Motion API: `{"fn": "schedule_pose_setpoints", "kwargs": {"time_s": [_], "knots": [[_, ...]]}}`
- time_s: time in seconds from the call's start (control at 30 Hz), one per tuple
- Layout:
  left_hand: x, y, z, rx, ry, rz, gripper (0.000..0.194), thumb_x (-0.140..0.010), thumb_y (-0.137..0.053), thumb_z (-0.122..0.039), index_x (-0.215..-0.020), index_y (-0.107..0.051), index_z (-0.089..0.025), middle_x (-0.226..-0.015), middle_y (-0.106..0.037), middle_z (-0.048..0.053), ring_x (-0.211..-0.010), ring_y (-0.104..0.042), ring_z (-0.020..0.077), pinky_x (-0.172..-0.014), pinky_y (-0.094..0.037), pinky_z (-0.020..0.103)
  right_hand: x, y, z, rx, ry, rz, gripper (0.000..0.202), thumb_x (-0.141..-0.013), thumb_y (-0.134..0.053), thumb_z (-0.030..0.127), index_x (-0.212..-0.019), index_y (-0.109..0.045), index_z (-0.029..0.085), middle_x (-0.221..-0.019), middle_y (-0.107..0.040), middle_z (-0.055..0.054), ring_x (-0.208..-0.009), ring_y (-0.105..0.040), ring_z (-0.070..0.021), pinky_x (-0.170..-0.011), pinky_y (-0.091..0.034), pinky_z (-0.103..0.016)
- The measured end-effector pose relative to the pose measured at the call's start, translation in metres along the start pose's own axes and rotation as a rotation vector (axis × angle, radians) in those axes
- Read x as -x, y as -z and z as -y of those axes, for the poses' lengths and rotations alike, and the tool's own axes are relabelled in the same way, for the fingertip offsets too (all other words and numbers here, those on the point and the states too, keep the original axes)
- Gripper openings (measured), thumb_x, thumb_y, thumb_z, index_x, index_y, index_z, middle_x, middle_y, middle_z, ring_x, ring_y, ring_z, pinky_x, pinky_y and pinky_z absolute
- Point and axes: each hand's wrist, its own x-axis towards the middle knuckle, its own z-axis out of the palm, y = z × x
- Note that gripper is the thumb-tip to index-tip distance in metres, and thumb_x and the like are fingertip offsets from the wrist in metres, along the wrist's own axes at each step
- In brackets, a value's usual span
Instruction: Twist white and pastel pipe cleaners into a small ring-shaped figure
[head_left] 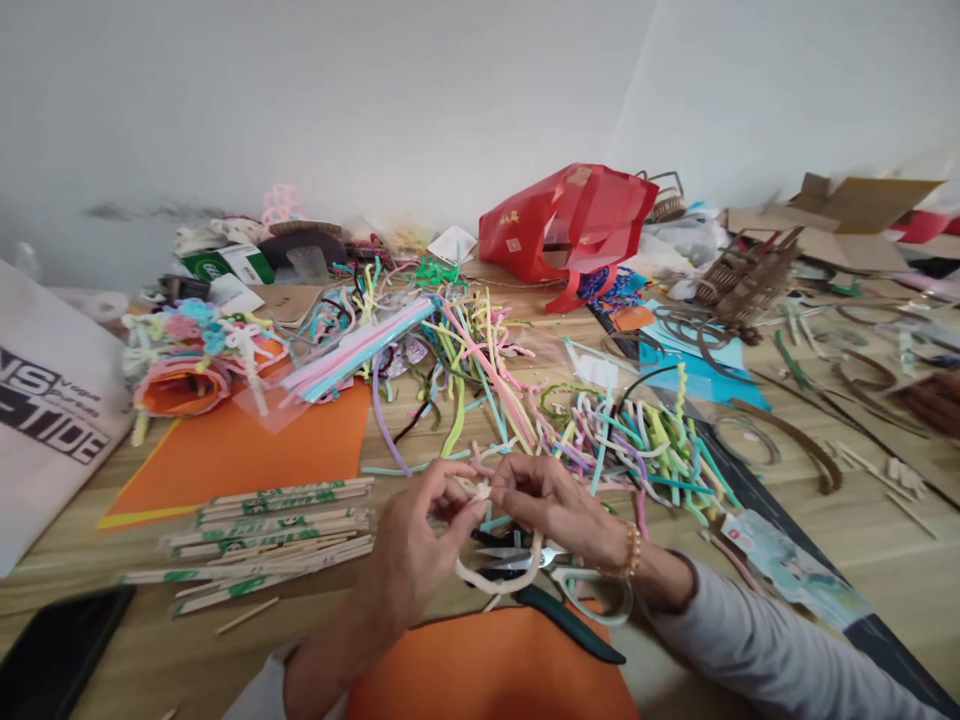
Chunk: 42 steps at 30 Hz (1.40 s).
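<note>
Both hands meet at the middle front, above the table. My left hand (420, 530) pinches a cream pipe cleaner (495, 584), whose lower part hangs in a curved loop. At the twisted, bunched upper end of that same stem, my right hand (547, 500) has its thumb and fingertips pressed together. The exact grip is partly hidden by the fingers. Beneath the loop lie open scissors (596, 592) with pale handles and a tool with a dark green handle (574, 625). Orange sheet (487, 665) spreads below my hands.
Loose coloured pipe cleaners (652, 440) lie beyond my hands. Paper-wrapped chopsticks (277, 525) and a black phone (64, 645) are at left. A red bag (555, 225) stands at the back, near a brown woven piece (750, 280). A white bag (56, 420) rises at the left edge.
</note>
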Motion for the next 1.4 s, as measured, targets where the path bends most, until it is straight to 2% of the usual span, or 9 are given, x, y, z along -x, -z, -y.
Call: {"fn": "schedule_pose_setpoints", "kwargs": {"time_s": [0.17,0.4,0.53,0.67,0.73,0.87,1.0,1.2,1.4], "knots": [[0.006,0.000,0.000,-0.582,-0.407,-0.094,0.013,-0.086,-0.055,-0.019,-0.094,-0.065,-0.022,-0.083,-0.070,0.005,-0.071,-0.065,0.0182,-0.064,-0.045,0.027,-0.003,-0.003,0.000,-0.143,-0.032,0.003,0.026,-0.086,-0.057,0.038,-0.076,-0.054,0.015,-0.057,-0.043,0.005,-0.049,-0.036,-0.0070,-0.046,-0.026,-0.019],[0.005,0.000,0.003,-0.786,-0.465,-0.082,0.025,-0.093,-0.046,-0.023,-0.079,-0.066,-0.019,-0.073,-0.068,0.005,-0.061,-0.062,0.0160,-0.059,-0.041,0.027,-0.002,-0.005,-0.002,-0.003,0.036,0.012,0.021,-0.087,-0.056,0.032,-0.076,-0.054,0.014,-0.059,-0.043,0.005,-0.053,-0.035,-0.0075,-0.048,-0.027,-0.020],[0.002,0.003,0.008,-0.628,-0.359,0.030,0.023,-0.092,-0.047,-0.023,-0.079,-0.065,-0.018,-0.076,-0.068,0.005,-0.067,-0.062,0.0175,-0.063,-0.041,0.027,-0.001,-0.002,-0.005,0.153,0.089,0.001,0.012,-0.087,-0.055,0.023,-0.079,-0.056,0.015,-0.060,-0.043,0.005,-0.055,-0.036,-0.0081,-0.050,-0.027,-0.020],[-0.006,0.012,0.007,-0.211,-0.073,0.235,0.022,-0.089,-0.050,-0.027,-0.071,-0.061,-0.018,-0.068,-0.063,0.001,-0.064,-0.057,0.0149,-0.061,-0.039,0.024,0.001,0.001,0.000,0.243,0.165,0.017,0.010,-0.086,-0.055,0.019,-0.077,-0.057,0.015,-0.063,-0.046,0.004,-0.058,-0.038,-0.0085,-0.053,-0.029,-0.021],[-0.010,0.016,0.005,0.035,0.051,0.378,0.028,-0.088,-0.050,-0.029,-0.064,-0.056,-0.017,-0.058,-0.055,-0.002,-0.056,-0.050,0.0122,-0.056,-0.037,0.022,0.001,0.003,0.002,0.193,0.169,0.045,0.014,-0.087,-0.056,0.023,-0.075,-0.056,0.015,-0.065,-0.048,0.004,-0.059,-0.039,-0.0087,-0.054,-0.030,-0.021],[-0.012,0.020,0.001,0.184,0.115,0.449,0.026,-0.087,-0.051,-0.030,-0.066,-0.058,-0.016,-0.060,-0.053,-0.002,-0.057,-0.047,0.0111,-0.056,-0.037,0.021,-0.003,0.008,0.003,-0.113,0.030,0.155,0.026,-0.085,-0.059,0.037,-0.075,-0.055,0.014,-0.060,-0.046,0.004,-0.052,-0.039,-0.0071,-0.048,-0.030,-0.019],[-0.007,0.017,-0.001,-0.045,-0.023,0.388,0.005,-0.079,-0.057,-0.016,-0.082,-0.061,-0.018,-0.073,-0.060,-0.001,-0.066,-0.053,0.0130,-0.061,-0.041,0.022,-0.009,0.010,0.001,-0.295,-0.115,0.215,0.025,-0.077,-0.064,0.037,-0.072,-0.056,0.013,-0.055,-0.048,0.005,-0.046,-0.040,-0.0054,-0.043,-0.030,-0.017],[-0.002,0.009,0.008,-0.566,-0.477,0.227,0.018,-0.090,-0.045,-0.013,-0.081,-0.060,-0.017,-0.080,-0.064,0.004,-0.074,-0.059,0.0165,-0.065,-0.043,0.026,-0.013,0.007,-0.005,-0.394,-0.159,0.255,0.014,-0.070,-0.061,0.025,-0.068,-0.056,0.013,-0.052,-0.050,0.005,-0.045,-0.043,-0.0058,-0.045,-0.033,-0.017],[0.000,0.012,0.015,-0.746,-0.663,0.159,0.018,-0.092,-0.043,-0.014,-0.098,-0.060,-0.018,-0.086,-0.064,0.006,-0.082,-0.061,0.0193,-0.075,-0.046,0.029,-0.012,0.010,-0.003,-0.331,-0.132,0.269,0.022,-0.076,-0.062,0.032,-0.069,-0.055,0.013,-0.056,-0.051,0.004,-0.046,-0.043,-0.0057,-0.045,-0.032,-0.017]]}}
